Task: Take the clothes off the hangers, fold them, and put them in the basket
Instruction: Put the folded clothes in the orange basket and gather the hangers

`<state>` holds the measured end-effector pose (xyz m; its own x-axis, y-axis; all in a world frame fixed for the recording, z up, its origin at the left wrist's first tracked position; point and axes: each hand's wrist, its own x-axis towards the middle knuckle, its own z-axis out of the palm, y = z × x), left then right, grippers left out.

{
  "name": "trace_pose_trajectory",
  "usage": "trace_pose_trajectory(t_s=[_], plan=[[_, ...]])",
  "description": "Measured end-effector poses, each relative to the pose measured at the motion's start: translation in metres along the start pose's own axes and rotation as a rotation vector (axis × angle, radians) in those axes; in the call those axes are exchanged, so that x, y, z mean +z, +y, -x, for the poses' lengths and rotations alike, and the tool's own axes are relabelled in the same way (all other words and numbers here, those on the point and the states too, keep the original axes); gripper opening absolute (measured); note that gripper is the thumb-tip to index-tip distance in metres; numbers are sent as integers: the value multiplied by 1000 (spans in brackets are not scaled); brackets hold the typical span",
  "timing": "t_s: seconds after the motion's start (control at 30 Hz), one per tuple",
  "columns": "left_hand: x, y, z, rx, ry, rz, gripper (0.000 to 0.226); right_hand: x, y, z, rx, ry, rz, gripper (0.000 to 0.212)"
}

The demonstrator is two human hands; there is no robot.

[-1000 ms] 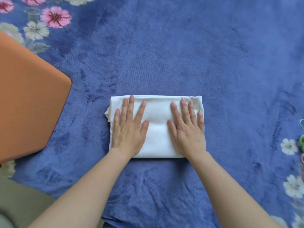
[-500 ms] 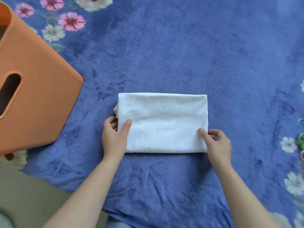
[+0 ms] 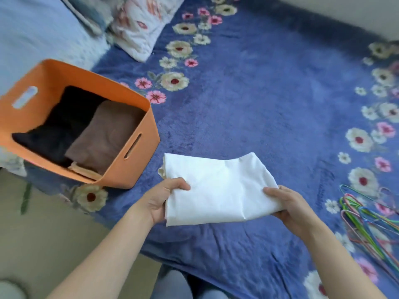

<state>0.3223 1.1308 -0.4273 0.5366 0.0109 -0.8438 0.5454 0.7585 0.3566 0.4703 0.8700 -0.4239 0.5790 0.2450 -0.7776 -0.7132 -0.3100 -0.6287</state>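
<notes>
both hands, left hand (image 3: 160,200) and right hand (image 3: 288,206), now grip the folded white garment (image 3: 218,188), lifted off the blanket (image 3: 259,104).

The blanket (image 3: 259,104) across most of the frame was violet-blue, bordered with cream and pink flowers. At left the basket (image 3: 138,166) was orange, with a black garment (image 3: 54,130) and a brown garment (image 3: 108,137) inside. The folded cloth (image 3: 220,190) at lower centre was plain white. The hangers (image 3: 367,223) at lower right were pink, green and blue. At the top, the pillow (image 3: 140,24) was white with a pink print.
</notes>
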Motion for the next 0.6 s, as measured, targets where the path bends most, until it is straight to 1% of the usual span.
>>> trace_pose_trajectory(t_s=[0.07,0.13,0.17,0.23,0.27,0.3,0.33,0.37,0.4,0.47,0.5,0.53,0.6], plan=[[2,15,50,79,-27,28,64,16,-31,38,-71,-66,-7,12],[0,33,94,173,-65,56,68,37,-65,67,-141,-139,-26,7],[0,40,105,220,-93,70,67,43,-77,74,-176,-160,-84,9],[-7,58,140,335,-146,120,61,74,-95,91,-263,-218,-319,21],[-10,64,152,372,-172,164,61,92,-98,98,-290,-261,-509,28],[-16,69,161,405,-193,206,62,114,-96,102,-299,-345,-704,39],[-22,73,166,421,-202,246,64,140,-93,106,-273,-448,-874,54],[-29,76,167,420,-195,273,64,166,-87,107,-235,-499,-933,65],[-39,80,168,408,-175,281,64,195,-84,108,-201,-503,-922,67],[-66,91,164,366,-121,281,63,250,-83,99,-136,-427,-849,56],[-75,94,162,339,-83,289,64,266,-85,93,-110,-384,-810,50],[-102,108,159,315,-45,296,62,298,-89,80,-80,-357,-778,45],[-140,128,156,278,42,304,51,336,-94,61,-34,-301,-740,39]])
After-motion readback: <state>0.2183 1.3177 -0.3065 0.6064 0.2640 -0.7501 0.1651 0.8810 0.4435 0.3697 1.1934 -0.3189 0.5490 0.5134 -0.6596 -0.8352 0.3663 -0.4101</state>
